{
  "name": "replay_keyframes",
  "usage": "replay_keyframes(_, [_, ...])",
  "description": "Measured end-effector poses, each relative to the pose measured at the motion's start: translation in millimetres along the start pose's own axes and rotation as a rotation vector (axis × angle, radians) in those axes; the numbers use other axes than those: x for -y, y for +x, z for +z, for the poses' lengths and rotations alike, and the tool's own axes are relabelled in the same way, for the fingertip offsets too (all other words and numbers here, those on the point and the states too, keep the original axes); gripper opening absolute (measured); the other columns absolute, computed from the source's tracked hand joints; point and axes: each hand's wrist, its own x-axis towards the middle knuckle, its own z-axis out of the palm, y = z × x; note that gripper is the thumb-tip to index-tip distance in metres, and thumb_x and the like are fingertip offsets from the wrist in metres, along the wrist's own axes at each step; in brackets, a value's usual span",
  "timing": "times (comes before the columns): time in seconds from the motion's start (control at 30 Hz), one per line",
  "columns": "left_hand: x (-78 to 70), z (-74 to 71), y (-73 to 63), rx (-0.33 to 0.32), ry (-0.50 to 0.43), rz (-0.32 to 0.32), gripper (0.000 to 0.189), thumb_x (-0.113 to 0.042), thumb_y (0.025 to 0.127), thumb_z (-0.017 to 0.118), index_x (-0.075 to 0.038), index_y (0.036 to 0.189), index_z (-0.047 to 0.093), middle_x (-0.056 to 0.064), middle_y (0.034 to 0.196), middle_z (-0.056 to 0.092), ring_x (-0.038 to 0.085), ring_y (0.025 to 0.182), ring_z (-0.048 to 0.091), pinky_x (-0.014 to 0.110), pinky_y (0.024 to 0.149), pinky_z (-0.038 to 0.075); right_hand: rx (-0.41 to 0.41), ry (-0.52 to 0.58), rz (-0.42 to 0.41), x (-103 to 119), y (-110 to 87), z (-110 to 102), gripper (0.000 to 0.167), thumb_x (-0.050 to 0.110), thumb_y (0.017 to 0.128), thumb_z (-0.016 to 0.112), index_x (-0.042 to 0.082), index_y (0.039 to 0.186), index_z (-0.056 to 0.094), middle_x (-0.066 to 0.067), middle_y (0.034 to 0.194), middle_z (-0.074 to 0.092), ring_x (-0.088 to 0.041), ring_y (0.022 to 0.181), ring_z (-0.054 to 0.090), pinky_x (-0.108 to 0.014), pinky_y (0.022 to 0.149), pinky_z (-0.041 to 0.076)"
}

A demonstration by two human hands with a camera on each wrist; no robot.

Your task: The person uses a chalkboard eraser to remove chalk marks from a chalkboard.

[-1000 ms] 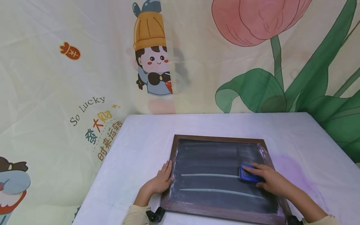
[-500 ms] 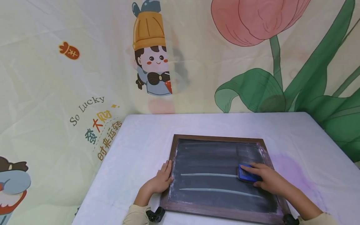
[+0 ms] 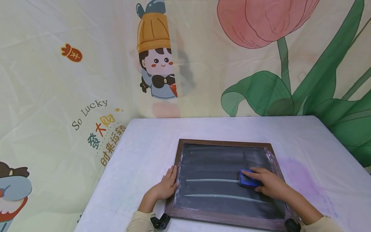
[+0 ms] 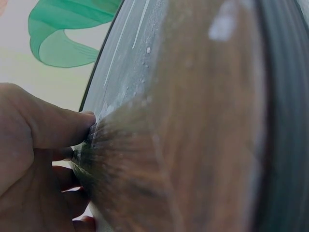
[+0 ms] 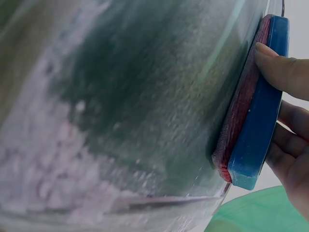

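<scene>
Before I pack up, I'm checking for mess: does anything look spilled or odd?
A purple stain on the white tabletop, right of the chalkboard, looks odd against the pale surface; its cause isn't visible.

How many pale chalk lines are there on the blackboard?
2. The upper line reaches the blue eraser, which the right hand holds; the lower line runs nearer the bottom of the blackboard. The eraser and hand may hide others.

Indoor corner [image 3: 131, 64], cartoon-printed cloth walls [image 3: 200, 64]
</scene>
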Motion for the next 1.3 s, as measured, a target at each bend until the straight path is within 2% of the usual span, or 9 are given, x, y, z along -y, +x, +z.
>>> replay_keyframes(0.2, [1.3, 0.2, 0.3, 0.003, 0.001, 0.003, 0.064, -0.011, 0.093, 0.043, 0.012, 0.141, 0.007, 0.033, 0.147, 0.007, 0.046, 0.137, 0.006, 0.062, 0.106, 0.011, 0.031, 0.018, -0.002, 7, 6.2, -1, 0.067, 0.009, 0.069, 0.076, 0.014, 0.131, 0.052, -0.027, 0.124, 0.051, -0.046, 0.108, 0.051, -0.051, 0.078, 0.048])
replay_keyframes(0.4, [1.3, 0.0, 0.2, -0.004, 0.002, 0.011, 0.064, -0.011, 0.093, 0.043, 0.013, 0.141, 0.008, 0.034, 0.146, 0.008, 0.046, 0.137, 0.006, 0.062, 0.106, 0.012, 0.023, 0.015, -0.033, 15, 13.3, 2, 0.066, 0.008, 0.069, 0.076, 0.014, 0.13, 0.053, -0.028, 0.123, 0.052, -0.047, 0.107, 0.052, -0.052, 0.079, 0.048])
replay_keyframes(1.03, [-0.3, -1.2, -1.1, -0.003, -0.009, -0.002, 0.064, -0.012, 0.093, 0.042, 0.012, 0.141, 0.008, 0.032, 0.147, 0.007, 0.045, 0.137, 0.005, 0.061, 0.106, 0.012, 0.088, 0.027, -0.043, 43, 39.8, 8, 0.066, 0.008, 0.072, 0.074, 0.018, 0.132, 0.05, -0.025, 0.127, 0.05, -0.044, 0.113, 0.05, -0.052, 0.083, 0.046])
replay_keyframes(1.3, [-2.0, -2.3, -2.2, -0.003, -0.024, 0.008, 0.064, -0.01, 0.093, 0.043, 0.013, 0.141, 0.008, 0.033, 0.147, 0.007, 0.046, 0.137, 0.005, 0.062, 0.106, 0.011, 0.103, 0.032, -0.09, 57, 52.3, 11, 0.065, 0.007, 0.072, 0.074, 0.017, 0.132, 0.05, -0.026, 0.126, 0.05, -0.043, 0.113, 0.05, -0.052, 0.085, 0.045])
